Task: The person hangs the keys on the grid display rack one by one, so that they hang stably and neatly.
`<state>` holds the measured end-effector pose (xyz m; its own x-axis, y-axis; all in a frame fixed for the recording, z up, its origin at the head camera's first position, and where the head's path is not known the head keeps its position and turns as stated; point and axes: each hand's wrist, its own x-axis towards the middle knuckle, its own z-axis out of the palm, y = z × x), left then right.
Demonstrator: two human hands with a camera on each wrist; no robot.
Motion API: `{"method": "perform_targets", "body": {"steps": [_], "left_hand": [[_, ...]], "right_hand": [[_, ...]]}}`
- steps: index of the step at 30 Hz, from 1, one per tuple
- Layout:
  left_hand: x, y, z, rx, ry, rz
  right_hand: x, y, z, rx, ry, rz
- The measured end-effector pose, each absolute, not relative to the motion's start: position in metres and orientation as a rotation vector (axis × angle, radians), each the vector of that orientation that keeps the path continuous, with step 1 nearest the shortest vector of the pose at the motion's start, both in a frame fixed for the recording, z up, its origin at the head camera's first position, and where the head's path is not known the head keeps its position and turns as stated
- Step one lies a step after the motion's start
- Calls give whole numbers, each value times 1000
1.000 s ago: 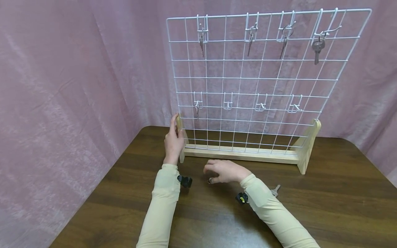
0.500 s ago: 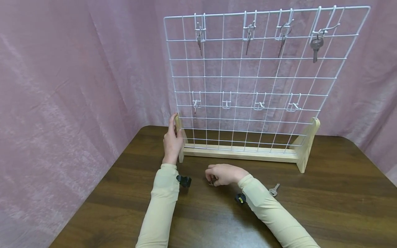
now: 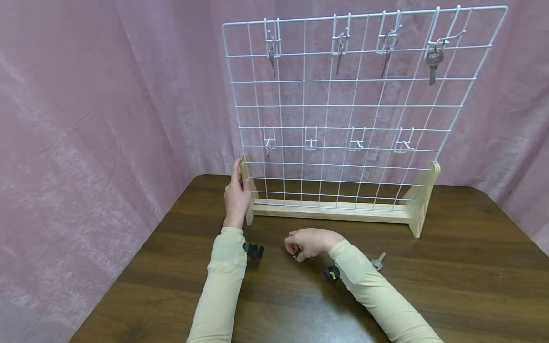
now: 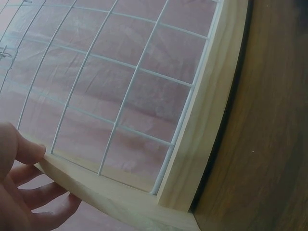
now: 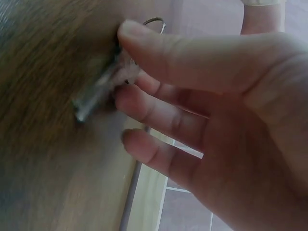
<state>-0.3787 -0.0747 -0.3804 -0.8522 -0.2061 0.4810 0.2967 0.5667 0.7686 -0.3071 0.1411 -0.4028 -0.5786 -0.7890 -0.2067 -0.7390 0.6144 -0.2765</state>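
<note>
My left hand (image 3: 237, 196) grips the left wooden upright (image 3: 250, 183) of a white wire grid rack. In the left wrist view the thumb lies on one side of the wood (image 4: 86, 185) and the fingers on the other. Low over the table in front of the rack, my right hand (image 3: 312, 242) pinches a metal key (image 5: 94, 98) between thumb and fingers. Its ring (image 5: 156, 20) stands out past the thumb. The key's blade is blurred and points toward the table. Another key (image 3: 378, 261) lies on the table beside the right forearm.
Across the top of the grid (image 3: 328, 105), hooks each carry a key, such as the right one (image 3: 434, 59). In the lower row, the left hook holds a key (image 3: 268, 148); bare hooks (image 3: 356, 145) hang beside it. Pink curtain (image 3: 107, 119) surrounds the brown table (image 3: 171, 267).
My right fingers have closed on the key, which lay under them on the table before. The left hand stays on the upright. The head view has shifted slightly.
</note>
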Motion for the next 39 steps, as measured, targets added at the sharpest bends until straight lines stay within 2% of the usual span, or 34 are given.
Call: {"method": "perform_targets", "body": {"steps": [39], "left_hand": [[-381, -74, -382, -95, -2255, -1258]], "right_hand": [[-309, 146, -401, -1216, 2437, -240]]}}
